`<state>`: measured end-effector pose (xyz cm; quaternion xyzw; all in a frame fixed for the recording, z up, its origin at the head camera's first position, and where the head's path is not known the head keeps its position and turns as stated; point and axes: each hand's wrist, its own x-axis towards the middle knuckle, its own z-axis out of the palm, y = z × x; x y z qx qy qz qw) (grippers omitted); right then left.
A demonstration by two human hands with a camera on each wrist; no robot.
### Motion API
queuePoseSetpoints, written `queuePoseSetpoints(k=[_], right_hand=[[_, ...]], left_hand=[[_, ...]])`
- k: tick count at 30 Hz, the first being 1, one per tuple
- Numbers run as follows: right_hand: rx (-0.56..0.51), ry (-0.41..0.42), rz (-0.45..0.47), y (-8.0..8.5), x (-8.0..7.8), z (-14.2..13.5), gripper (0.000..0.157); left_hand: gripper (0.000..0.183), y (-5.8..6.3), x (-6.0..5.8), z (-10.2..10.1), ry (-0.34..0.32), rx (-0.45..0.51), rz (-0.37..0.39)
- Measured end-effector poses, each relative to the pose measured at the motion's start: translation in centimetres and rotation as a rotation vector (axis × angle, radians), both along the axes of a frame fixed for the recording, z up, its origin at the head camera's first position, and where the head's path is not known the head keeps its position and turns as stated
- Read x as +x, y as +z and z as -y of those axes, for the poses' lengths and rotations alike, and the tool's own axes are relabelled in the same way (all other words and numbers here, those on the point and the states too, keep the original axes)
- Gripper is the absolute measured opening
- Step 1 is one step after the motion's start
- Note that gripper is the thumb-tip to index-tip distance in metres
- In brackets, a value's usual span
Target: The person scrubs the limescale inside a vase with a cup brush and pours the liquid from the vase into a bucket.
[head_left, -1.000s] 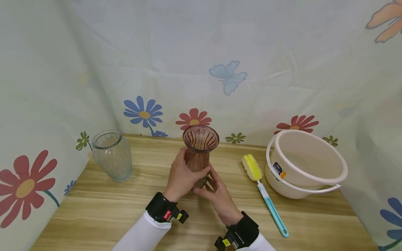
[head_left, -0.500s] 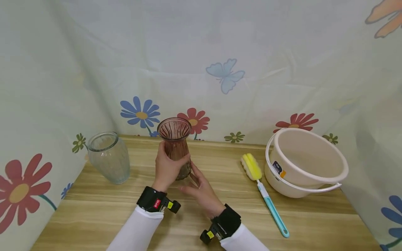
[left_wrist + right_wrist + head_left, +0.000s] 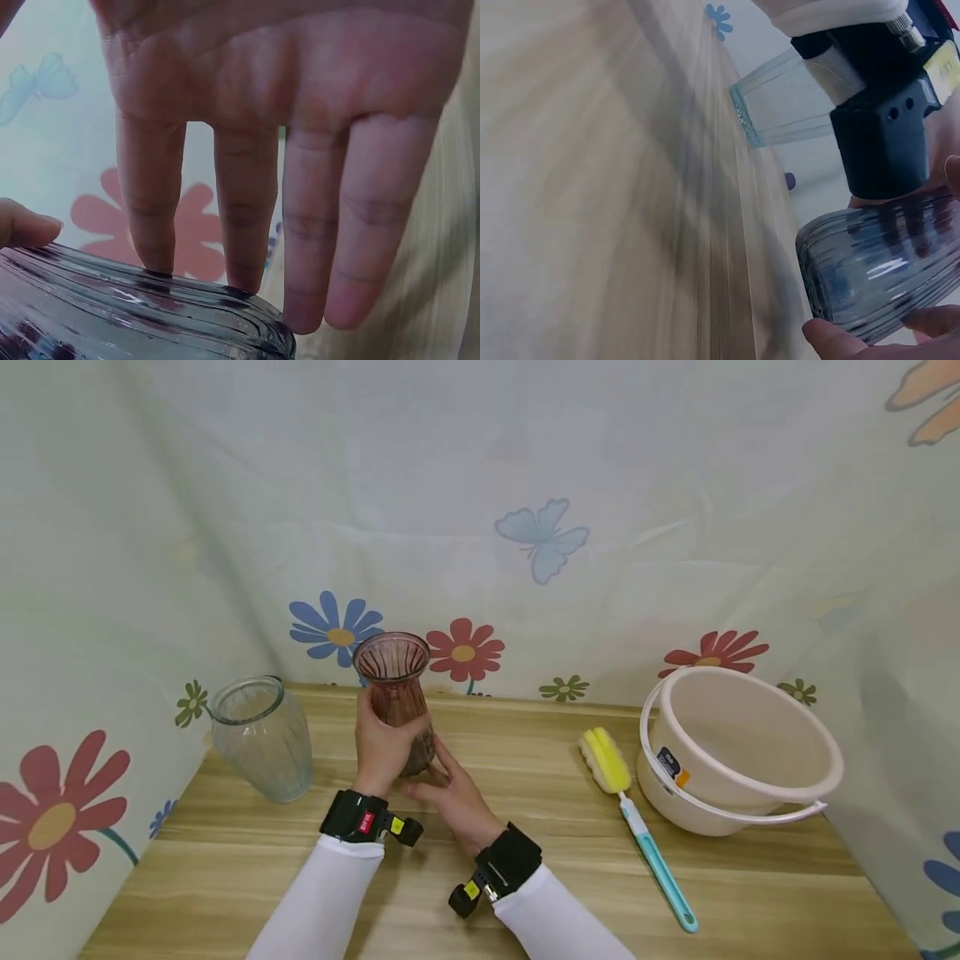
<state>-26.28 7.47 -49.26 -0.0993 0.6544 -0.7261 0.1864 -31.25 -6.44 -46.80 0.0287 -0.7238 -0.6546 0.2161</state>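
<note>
A purple-tinted ribbed glass vase (image 3: 397,693) with a flared rim is held slightly tilted, its base raised off the wooden table. My left hand (image 3: 381,743) grips its middle, with the thumb across the near side and the fingers round the far side. In the left wrist view, the fingertips (image 3: 244,281) lie along the ribbed glass (image 3: 150,315). My right hand (image 3: 457,802) holds the lower right of the vase by the fingertips. In the right wrist view, the right thumb (image 3: 832,339) touches near the base edge of the vase (image 3: 877,262).
A clear glass vase (image 3: 262,743) stands at the left. Right of the hands lies a bottle brush (image 3: 660,868) with a yellow sponge head. A cream bucket (image 3: 686,806), its handle lowered, stands at the back right. A flower-printed curtain (image 3: 450,460) encloses the wooden table (image 3: 540,885).
Both hands have carried the purple vase left and slightly up, nearer the clear vase. The right fingers have loosened round it and now sit at its lower side. Brush and bucket have stayed put.
</note>
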Motion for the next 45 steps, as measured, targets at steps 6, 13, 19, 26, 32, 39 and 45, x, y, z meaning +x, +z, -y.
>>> queuePoseSetpoints(k=[6,13,19,26,32,39,45], right_hand=[[-0.067,0.030,0.043,-0.2,-1.3,0.9,0.093],[-0.090,0.045,0.064,-0.8,-2.5,1.6,0.093],[-0.086,0.025,0.064,-1.1,-3.3,2.5,0.091],[-0.030,0.041,0.027,-1.4,-4.1,3.4,0.093],[0.039,0.048,0.000,-1.3,-4.9,3.8,0.098],[0.041,0.077,-0.039,-1.1,-6.0,4.5,0.101],[0.121,0.080,-0.078,-0.8,-7.3,4.8,0.104]], left_hand=[[0.084,-0.4,-0.8,0.7,0.033,-0.050,-0.006],[0.084,-1.3,-1.6,1.5,0.048,-0.050,-0.004],[0.082,-1.7,-2.2,2.2,0.076,-0.051,0.004],[0.084,-2.0,-2.8,3.0,0.107,-0.072,0.005],[0.085,-2.3,-3.9,3.4,0.093,-0.097,0.004],[0.084,-2.6,-5.1,3.8,0.108,-0.104,-0.018],[0.091,-2.2,-6.1,3.9,0.103,-0.096,0.004]])
